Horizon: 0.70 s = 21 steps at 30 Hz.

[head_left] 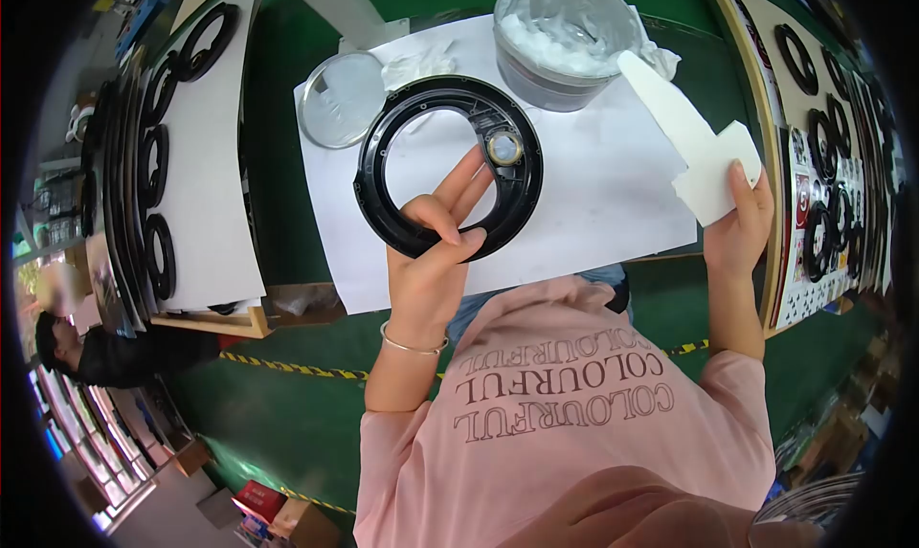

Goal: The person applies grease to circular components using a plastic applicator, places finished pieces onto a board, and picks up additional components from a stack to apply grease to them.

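Note:
My left hand (431,232) grips a black plastic ring-shaped housing (373,189) by its lower rim, with the thumb on the near edge and fingers passing through the opening and behind it. A small round brass-coloured insert (504,148) sits in the wider right part of the ring. Pinched in my right hand (742,218) is a flat white piece of card (694,151), cut irregularly, its narrow end pointing up-left towards a clear tub (550,87). White paste coats the tub's inside. The card's tip appears close to the tub's rim; I cannot tell whether they touch.
White sheeting (613,199) covers the table, with a clear round lid (342,100) and crumpled tissue (421,66) on it. Racks of boards bearing black rings stand on the left (206,184) and right (790,98). A person in dark clothing (124,357) is at far left.

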Tool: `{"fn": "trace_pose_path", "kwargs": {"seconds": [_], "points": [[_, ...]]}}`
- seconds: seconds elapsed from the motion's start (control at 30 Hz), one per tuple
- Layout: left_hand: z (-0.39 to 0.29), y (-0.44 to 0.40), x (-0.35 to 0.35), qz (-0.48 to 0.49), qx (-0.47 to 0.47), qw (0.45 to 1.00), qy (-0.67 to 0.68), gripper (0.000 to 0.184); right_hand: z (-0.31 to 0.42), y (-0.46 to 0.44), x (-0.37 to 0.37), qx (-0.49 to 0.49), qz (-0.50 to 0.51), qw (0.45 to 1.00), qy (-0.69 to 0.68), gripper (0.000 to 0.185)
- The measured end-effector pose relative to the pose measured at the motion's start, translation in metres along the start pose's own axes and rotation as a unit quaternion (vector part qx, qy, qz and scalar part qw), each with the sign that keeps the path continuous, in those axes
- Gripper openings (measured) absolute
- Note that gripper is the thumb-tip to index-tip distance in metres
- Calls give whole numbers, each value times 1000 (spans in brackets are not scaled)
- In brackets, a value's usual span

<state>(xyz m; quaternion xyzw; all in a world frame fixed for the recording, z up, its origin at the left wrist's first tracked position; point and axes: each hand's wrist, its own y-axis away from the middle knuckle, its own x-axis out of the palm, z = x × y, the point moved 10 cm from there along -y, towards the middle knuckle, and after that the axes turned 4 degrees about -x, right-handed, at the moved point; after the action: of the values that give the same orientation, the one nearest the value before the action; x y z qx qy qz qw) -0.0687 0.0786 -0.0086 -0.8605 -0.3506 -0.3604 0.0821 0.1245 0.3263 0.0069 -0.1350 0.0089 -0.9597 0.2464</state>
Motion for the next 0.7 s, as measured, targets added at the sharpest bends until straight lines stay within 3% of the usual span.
{"fn": "trace_pose_path", "kwargs": {"seconds": [0.17,0.23,0.27,0.37,0.47,0.7], "points": [[-11,3,1,4,54,998,-36,21,1,9,26,19,48,998,22,30],[-11,3,0,4,65,996,-64,20,20,15,43,-74,109,971,200,22],[-14,5,2,6,87,991,-102,19,28,19,51,-102,99,964,226,19],[-18,5,8,29,119,979,-165,16,43,25,77,-149,169,940,257,19],[-19,7,14,29,123,973,-194,16,44,25,91,-128,193,939,253,19],[-19,9,15,36,135,965,-222,15,39,23,94,-108,186,946,243,19]]}}
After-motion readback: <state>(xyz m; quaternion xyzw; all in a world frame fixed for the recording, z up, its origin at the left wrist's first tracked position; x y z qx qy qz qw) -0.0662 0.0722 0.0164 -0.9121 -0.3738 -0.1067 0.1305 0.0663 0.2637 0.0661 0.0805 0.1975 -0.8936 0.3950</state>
